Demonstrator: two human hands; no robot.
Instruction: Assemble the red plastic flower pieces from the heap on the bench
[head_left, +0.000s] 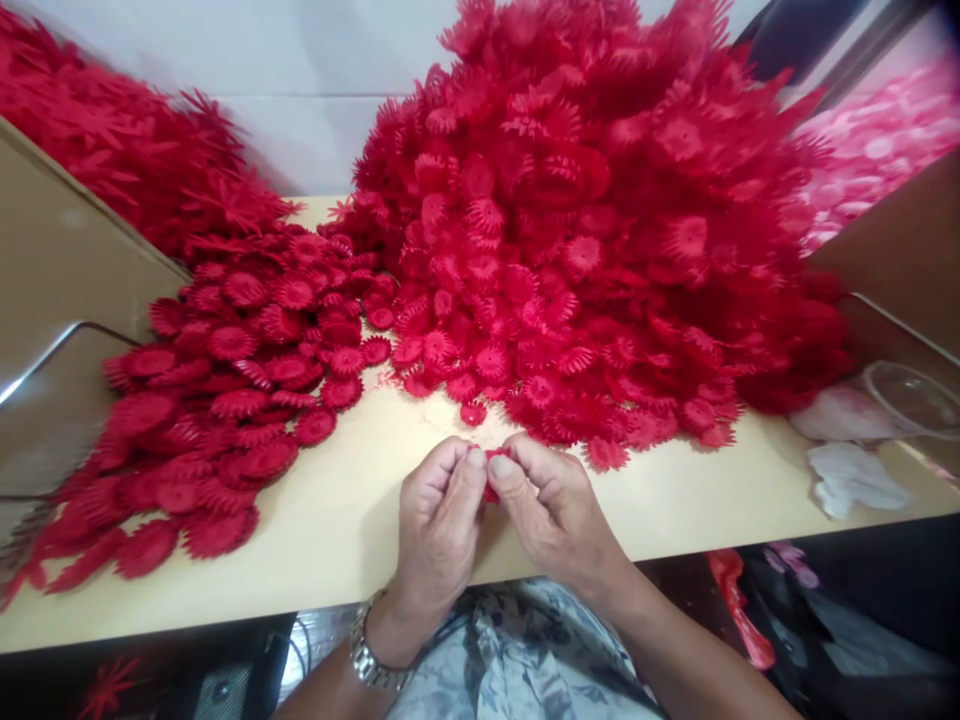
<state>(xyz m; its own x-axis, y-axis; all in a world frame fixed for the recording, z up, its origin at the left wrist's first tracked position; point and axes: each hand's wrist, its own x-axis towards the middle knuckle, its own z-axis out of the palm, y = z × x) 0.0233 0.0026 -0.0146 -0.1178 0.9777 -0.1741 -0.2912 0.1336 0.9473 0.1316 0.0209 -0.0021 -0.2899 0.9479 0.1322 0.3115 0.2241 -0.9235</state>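
Observation:
Both hands meet near the table's front edge, thumbs side by side. My left hand (442, 510), with a metal watch on its wrist, pinches one side of a small red piece (491, 488). On the other side, my right hand (551, 510) grips the same piece. Most of that piece is hidden by the fingers and thumbs. Just beyond the fingertips lies a single small red fringed disc (472, 412). A big heap of red fringed discs (585, 250) rises behind the hands, and a lower pile of them (240, 400) spreads to the left.
Red star-shaped pieces (112, 140) are heaped at the back left, behind a tan panel (67, 250). Pink pieces (877, 150) show at the far right. On the table's (690, 495) right end are a white crumpled tissue (855, 480) and a clear plastic cup (911, 398).

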